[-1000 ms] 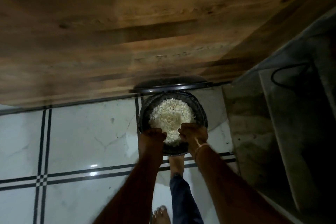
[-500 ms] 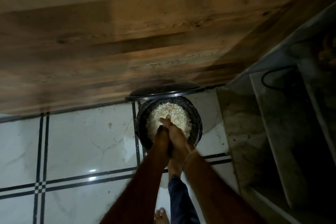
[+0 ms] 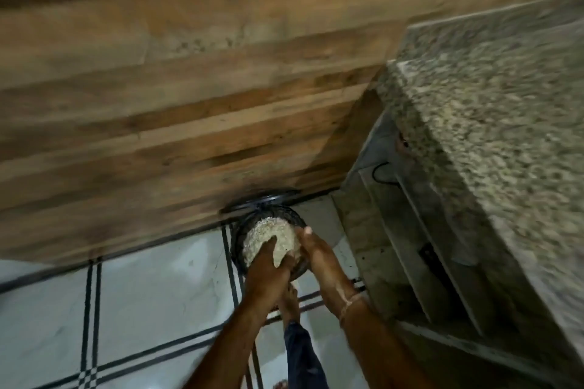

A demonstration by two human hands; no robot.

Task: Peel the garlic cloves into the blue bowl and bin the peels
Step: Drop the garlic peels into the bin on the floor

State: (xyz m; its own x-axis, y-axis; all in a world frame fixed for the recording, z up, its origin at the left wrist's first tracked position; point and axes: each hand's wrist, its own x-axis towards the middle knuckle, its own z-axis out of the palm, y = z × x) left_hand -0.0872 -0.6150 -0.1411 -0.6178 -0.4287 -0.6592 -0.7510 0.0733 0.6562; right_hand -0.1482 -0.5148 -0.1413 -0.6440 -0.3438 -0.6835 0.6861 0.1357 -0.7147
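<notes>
White garlic peels (image 3: 268,227) under two flat hands
We see the left hand (image 3: 268,265) palm down on the heap, fingers straight; the right hand (image 3: 319,257) lies beside it, fingers straight too, gripping nothing. The round black bin (image 3: 237,246) stands on the tiled floor (image 3: 151,294), mouth upward, its lid (image 3: 262,199) raised against the wooden panel (image 3: 189,123).

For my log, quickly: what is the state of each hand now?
Left hand: open, fingers flat on the peels in the bin.
Right hand: open, fingers straight, holding nothing.
</notes>
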